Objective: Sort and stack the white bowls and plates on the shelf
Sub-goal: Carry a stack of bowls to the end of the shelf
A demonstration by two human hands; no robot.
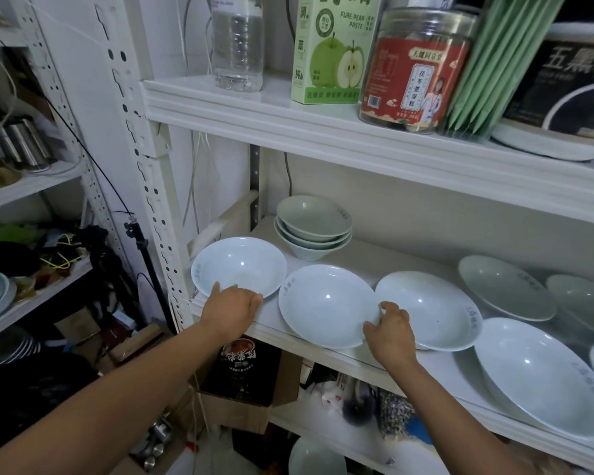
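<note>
Bowl [240, 265], left hand [232, 305] on rim, right hand [390, 332] pinching plate [326, 303], hands palm-down

Centre of frame, the white metal shelf [323, 366] carries the lot. A deep white ceramic bowl [240, 265] sits at its left end, with a stack of white ceramic bowls [314, 224] behind it and slightly right, near the back wall. Right of the deep bowl lies a shallow white ceramic plate [326, 305], its right rim touching a second white ceramic plate [429, 310]. The left hand [228, 308] is on the deep bowl's near rim and the right hand [390, 332] is between the two plates. At lower right, a large white ceramic plate [535, 375] sits at the shelf's front edge.
</note>
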